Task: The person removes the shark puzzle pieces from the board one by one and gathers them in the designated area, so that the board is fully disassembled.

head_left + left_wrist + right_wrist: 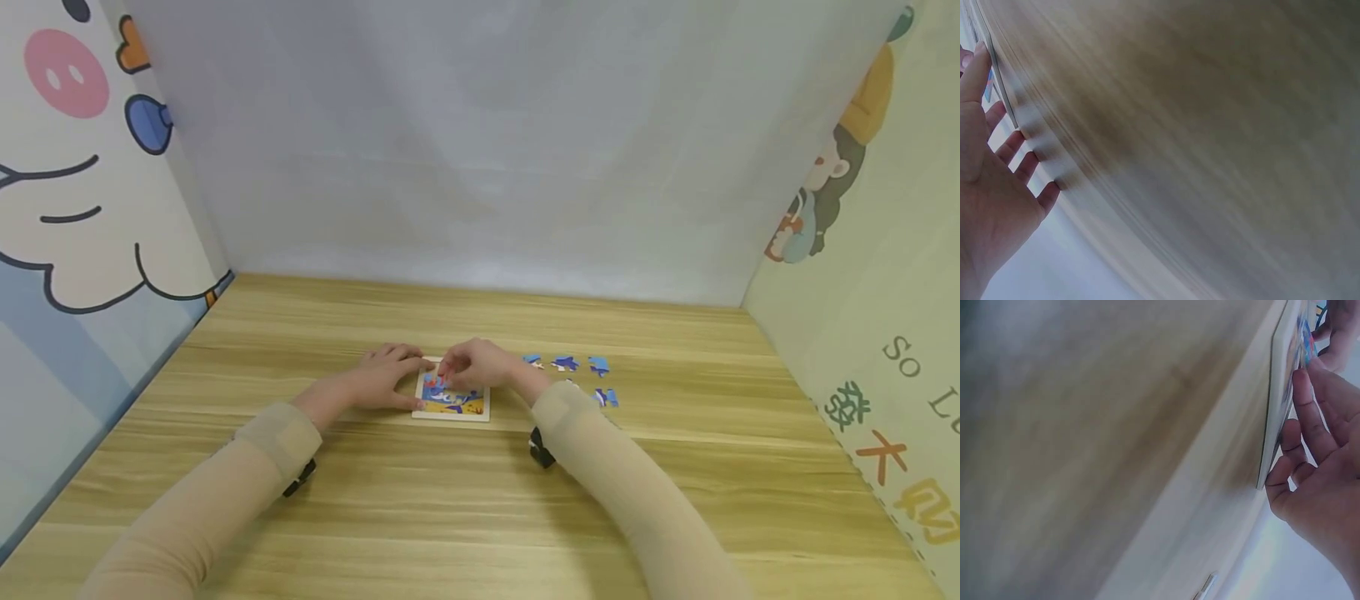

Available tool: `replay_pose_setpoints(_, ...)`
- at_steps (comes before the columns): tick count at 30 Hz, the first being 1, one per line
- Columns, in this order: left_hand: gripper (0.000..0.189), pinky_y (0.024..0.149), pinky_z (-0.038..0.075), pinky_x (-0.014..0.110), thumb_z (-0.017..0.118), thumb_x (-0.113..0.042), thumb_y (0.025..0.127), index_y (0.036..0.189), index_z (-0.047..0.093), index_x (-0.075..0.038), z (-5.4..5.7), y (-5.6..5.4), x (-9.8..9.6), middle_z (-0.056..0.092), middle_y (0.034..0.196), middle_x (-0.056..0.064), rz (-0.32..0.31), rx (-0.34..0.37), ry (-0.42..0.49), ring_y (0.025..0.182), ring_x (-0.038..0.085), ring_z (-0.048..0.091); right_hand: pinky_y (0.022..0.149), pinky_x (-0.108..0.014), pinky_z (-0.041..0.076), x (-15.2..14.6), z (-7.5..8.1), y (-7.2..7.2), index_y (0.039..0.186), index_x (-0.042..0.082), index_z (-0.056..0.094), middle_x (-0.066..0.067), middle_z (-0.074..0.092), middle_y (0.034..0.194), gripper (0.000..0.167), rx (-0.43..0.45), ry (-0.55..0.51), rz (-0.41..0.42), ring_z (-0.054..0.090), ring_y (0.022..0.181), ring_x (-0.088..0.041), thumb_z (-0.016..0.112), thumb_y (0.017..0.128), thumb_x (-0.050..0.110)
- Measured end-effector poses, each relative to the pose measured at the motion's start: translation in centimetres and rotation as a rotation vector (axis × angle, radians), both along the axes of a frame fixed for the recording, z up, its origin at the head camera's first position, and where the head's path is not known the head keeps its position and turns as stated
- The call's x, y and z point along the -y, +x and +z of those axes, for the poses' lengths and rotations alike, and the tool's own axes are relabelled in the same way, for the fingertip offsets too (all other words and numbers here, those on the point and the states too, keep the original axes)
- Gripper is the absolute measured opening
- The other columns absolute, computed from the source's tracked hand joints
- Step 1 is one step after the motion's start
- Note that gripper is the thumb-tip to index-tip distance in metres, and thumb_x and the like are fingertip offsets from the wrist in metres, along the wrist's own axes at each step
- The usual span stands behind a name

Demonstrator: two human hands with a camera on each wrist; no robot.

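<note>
A small jigsaw puzzle in a pale-framed board [451, 417] lies on the wooden table, partly filled with a blue and yellow sea picture. My left hand [381, 381] is spread at its left side, thumb and index finger touching the frame's edge. In the left wrist view the left hand [997, 169] has its fingers extended, tips on the tabletop. Over the upper part of the board, my right hand [480, 364] pinches a blue and red puzzle piece [1308, 342]. The right hand [1322, 444] hides part of the picture; its lower fingers are bent beside the frame.
Several loose blue puzzle pieces [566, 363] lie right of the board, some partly behind the right forearm. The wooden table [420, 517] ends at a grey-white curtain [480, 167] behind, with printed cartoon panels [82, 200] at both sides.
</note>
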State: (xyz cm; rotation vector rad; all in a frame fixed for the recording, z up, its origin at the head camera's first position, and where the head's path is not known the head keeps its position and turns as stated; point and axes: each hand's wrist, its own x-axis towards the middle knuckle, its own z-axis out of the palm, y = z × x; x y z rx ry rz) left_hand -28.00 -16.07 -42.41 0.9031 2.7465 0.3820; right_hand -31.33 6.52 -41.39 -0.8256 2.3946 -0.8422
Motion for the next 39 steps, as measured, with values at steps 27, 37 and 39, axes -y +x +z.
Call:
replay_pose_setpoints(27, 0.084, 0.108, 0.018, 0.065, 0.066, -0.056, 0.081, 0.145, 0.035, -0.012, -0.3, -0.1, -0.2, 0.03, 0.151, 0.014, 0.07, 0.013, 0.046, 0.138, 0.04, 0.023, 0.087, -0.03, 0.05, -2.0, 1.8, 0.0, 0.103, 0.01, 0.066, -0.002, 0.07, 0.095, 0.017, 0.025, -0.123, -0.114, 0.064, 0.091, -0.012, 0.068, 0.087, 0.014)
replay_pose_setpoints(37, 0.084, 0.11, 0.016, 0.063, 0.063, -0.055, 0.084, 0.147, 0.033, -0.01, -0.5, -0.2, 0.1, 0.028, 0.151, 0.016, 0.045, -0.001, 0.035, 0.139, 0.041, 0.021, 0.094, -0.041, 0.047, -6.1, 3.8, 0.0, 0.105, 0.006, 0.064, -0.006, 0.07, 0.097, 0.019, 0.117, -0.157, -0.185, 0.064, 0.096, -0.019, 0.067, 0.088, 0.014)
replay_pose_setpoints(39, 0.085, 0.11, 0.015, 0.063, 0.063, -0.055, 0.083, 0.147, 0.031, -0.009, -0.7, -0.3, 0.2, 0.027, 0.152, 0.017, 0.036, 0.004, 0.048, 0.139, 0.041, 0.021, 0.094, -0.045, 0.046, -7.0, 4.1, 0.1, 0.104, 0.005, 0.064, -0.006, 0.07, 0.097, 0.018, 0.122, -0.16, -0.188, 0.063, 0.098, -0.025, 0.067, 0.088, 0.013)
